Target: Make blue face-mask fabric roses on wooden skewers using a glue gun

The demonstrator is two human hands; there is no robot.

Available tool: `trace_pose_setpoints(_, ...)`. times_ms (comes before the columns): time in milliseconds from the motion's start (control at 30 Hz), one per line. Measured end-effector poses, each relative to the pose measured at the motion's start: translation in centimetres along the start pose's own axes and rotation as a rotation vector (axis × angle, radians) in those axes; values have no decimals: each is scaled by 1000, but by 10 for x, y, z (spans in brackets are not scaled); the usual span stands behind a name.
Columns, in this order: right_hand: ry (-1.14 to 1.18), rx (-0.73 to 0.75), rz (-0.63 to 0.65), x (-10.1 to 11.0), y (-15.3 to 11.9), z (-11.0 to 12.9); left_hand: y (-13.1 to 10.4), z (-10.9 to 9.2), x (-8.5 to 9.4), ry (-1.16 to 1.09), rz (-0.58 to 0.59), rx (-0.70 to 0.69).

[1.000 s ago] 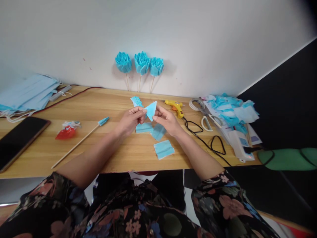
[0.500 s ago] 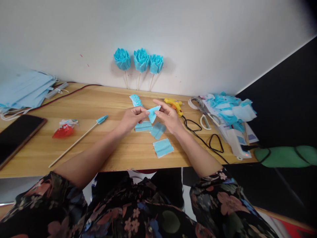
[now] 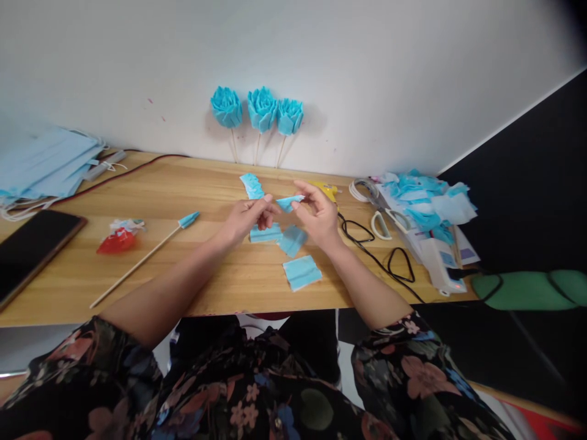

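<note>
Above the wooden table [image 3: 247,281], the left hand [image 3: 245,219] has been loosened, its thumb lifted away; fingertip contact cannot be told. By the right hand [image 3: 320,219], the folded blue piece [image 3: 288,203] is pinched, and more of the yellow glue gun [image 3: 329,190] is covered. Between the hands, the piece, earlier triangular, is seen narrow.

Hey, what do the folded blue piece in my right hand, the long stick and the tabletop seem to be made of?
Blue piece: probably thin nonwoven fabric, matte; it's creased like soft sheet.
Long stick: likely bare wood or bamboo, pale tan and unpainted-looking.
Tabletop: wood or wood-look laminate, smooth; streaky grain shows, but could be printed.
</note>
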State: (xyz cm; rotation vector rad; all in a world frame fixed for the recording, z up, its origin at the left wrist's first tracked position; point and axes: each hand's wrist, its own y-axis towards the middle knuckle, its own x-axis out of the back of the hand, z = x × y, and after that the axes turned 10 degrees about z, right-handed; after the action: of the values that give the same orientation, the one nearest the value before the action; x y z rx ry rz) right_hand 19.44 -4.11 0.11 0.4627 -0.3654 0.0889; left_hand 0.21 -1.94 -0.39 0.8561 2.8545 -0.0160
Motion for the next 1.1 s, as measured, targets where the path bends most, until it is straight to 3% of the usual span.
trace_pose_setpoints(167, -217, 149, 97, -1, 0, 5, 2, 3, 2, -28, -2, 24)
trace_pose_setpoints(300, -242, 238, 197, 0, 0, 3, 2, 3, 5, -86, -37, -28)
trace_pose_setpoints(400, -205, 260, 161, 2, 0, 3, 1, 2, 6, -150, -83, -37)
trace_pose_setpoints(567, 41, 14, 75, 3, 0, 2, 1, -1, 5, -117, -132, -23)
trace_pose_setpoints(733, 267, -206, 159, -3, 3, -7, 1, 0, 3, -25, -124, -60)
trace_pose_setpoints(1100, 311, -242, 217, -10, 2, -6, -1, -4, -1, 134, -88, -71)
